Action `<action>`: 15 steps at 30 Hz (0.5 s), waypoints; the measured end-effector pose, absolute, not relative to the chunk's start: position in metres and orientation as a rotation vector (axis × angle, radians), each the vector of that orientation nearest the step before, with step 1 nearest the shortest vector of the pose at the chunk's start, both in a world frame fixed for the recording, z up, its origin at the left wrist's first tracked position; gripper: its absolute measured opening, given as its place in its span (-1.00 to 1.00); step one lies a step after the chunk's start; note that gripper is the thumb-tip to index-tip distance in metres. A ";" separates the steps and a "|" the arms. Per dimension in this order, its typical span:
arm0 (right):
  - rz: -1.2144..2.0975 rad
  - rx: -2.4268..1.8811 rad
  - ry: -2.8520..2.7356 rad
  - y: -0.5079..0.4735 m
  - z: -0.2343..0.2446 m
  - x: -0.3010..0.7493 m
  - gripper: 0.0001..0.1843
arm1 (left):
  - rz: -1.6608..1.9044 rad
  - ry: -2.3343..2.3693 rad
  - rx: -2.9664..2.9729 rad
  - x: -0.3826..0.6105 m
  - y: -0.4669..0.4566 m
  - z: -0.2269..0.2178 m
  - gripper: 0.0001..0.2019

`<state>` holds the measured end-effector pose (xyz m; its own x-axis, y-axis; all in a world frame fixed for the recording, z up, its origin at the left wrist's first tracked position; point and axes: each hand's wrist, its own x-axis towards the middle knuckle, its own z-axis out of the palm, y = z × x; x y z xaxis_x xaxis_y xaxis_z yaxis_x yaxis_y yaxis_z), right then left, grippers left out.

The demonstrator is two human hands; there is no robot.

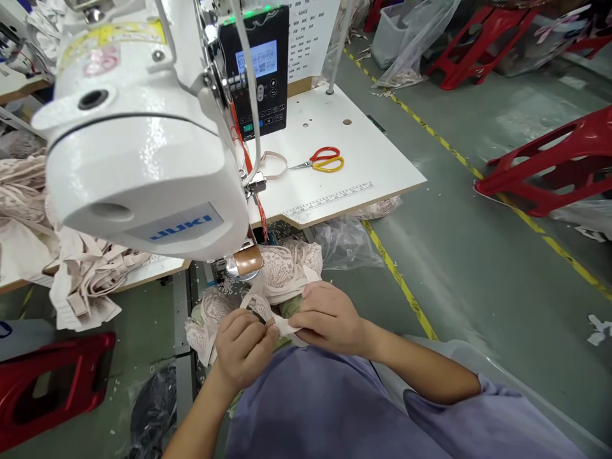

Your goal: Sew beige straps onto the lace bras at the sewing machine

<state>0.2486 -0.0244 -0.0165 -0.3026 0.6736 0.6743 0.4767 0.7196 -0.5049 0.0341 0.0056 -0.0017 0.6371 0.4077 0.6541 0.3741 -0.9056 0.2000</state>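
Both hands on fabric. Left hand point(246, 347) is closed, fingers curled over one end of a pale strip point(283, 326); right hand point(329, 319) pinches the other end, thumb against fingers. Exact fingertip contact on the left is hidden by the knuckles. Small dark patch right by the left fingers, can't tell what it is.

Strip looks part of the lace bra point(280, 268), which lies just beyond the hands, above the lap and just below the sewing head. More lace point(215, 309) bunches left of it; can't tell if it's the same piece. Green cloth point(291, 307) shows underneath.

Handling, my read: very light, cups springy and hold shape, strip soft and floppy. Lace probably snags and distorts if pulled hard. Best hold is the plain band edge, two pinch points close together; keep off the lace face. Edge could slip or curl if only one side is held.

Further out: white sewing machine point(153, 153) looms over the left side, control panel point(261, 76) lit behind it. Table point(382, 159) carries scissors point(325, 160), red and yellow handles, lying open-handled, and a printed ruler point(329, 199) near the front edge. Fabric pile point(88, 268) on the left-hand table. Red stool point(559, 166) off right on the floor.
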 end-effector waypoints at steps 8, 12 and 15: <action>0.282 -0.910 -1.940 -0.026 -0.018 0.248 -0.90 | 1.175 0.645 2.807 0.038 0.007 0.004 -0.79; 0.286 -0.902 -1.926 -0.026 -0.017 0.248 -0.91 | 1.176 0.648 2.819 0.037 0.005 0.003 -0.77; 0.274 -0.880 -1.927 -0.025 -0.015 0.247 -0.93 | 1.175 0.650 2.825 0.036 0.005 0.002 -0.76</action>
